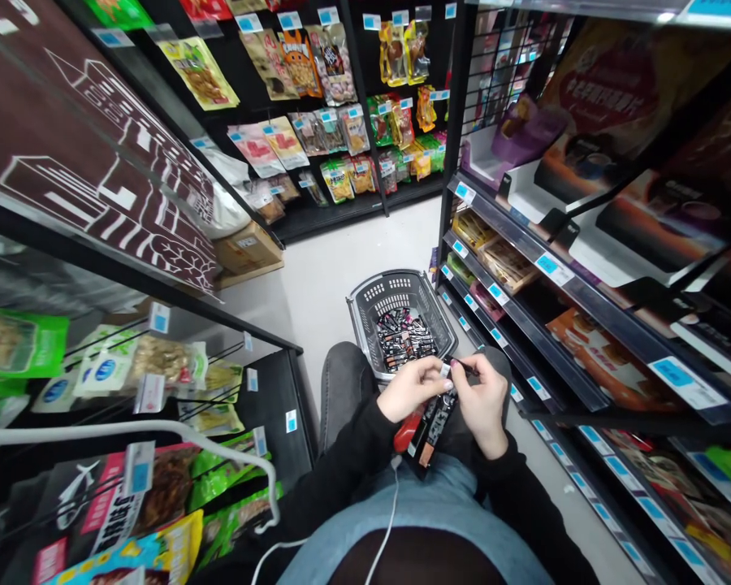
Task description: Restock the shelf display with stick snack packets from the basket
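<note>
My left hand (415,387) and my right hand (483,396) meet above my lap, fingers closed in a pinch. Between their fingertips is a small black packet (447,367) with a pale patch, mostly covered by the fingers. Just below the hands, longer black packets (427,437) with white print and an orange-brown end lie over my lap; whether the fingers touch them I cannot tell. Beside them is a red object (407,432), partly hidden by my left wrist. Beyond my knees, a dark grey plastic basket (361,309) on the floor holds many similar small black packets (405,337).
Shelves with price tags (554,268) rise close on my right. On my left are hooks with bagged snacks (164,357) and a white curved bar (158,425). A rack of hanging bags (332,61) and a cardboard box (249,250) stand ahead. A white cable (387,520) runs over my front.
</note>
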Demonstrator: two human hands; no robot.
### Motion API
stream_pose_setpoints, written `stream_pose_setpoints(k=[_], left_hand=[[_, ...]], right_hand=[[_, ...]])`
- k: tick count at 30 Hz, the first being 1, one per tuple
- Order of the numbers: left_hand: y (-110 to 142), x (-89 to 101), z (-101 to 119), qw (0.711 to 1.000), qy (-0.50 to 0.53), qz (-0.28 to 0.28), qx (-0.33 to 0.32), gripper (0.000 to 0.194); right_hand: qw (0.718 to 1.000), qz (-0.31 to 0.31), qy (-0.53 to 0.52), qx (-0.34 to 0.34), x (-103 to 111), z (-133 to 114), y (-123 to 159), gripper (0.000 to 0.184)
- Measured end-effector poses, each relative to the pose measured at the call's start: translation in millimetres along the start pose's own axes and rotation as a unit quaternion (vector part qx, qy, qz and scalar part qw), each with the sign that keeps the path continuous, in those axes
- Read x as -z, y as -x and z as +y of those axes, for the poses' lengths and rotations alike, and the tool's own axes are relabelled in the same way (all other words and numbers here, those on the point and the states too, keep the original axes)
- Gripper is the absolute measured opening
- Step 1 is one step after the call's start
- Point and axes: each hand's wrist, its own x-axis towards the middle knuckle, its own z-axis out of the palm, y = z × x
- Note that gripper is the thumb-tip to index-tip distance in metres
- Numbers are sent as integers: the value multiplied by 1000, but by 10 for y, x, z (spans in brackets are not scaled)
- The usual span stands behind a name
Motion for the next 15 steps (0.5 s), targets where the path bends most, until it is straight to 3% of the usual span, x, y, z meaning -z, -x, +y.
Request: stream_pose_setpoints(k=[3, 6, 12, 15], left_hand=[[18, 85, -29, 994, 49, -89, 34, 33], [40, 155, -68, 986, 94, -129, 44, 36], [55, 102, -237, 985, 117, -126, 25, 48], [87, 37, -332, 992, 61, -106, 5, 52]], right_hand=[[999, -23, -30, -25, -37, 58, 23, 17], [995, -49, -66, -50, -66, 116, 9, 17], [979, -76, -146, -123, -108, 199, -72, 20], [979, -62, -139, -133, -111, 241, -79, 21]])
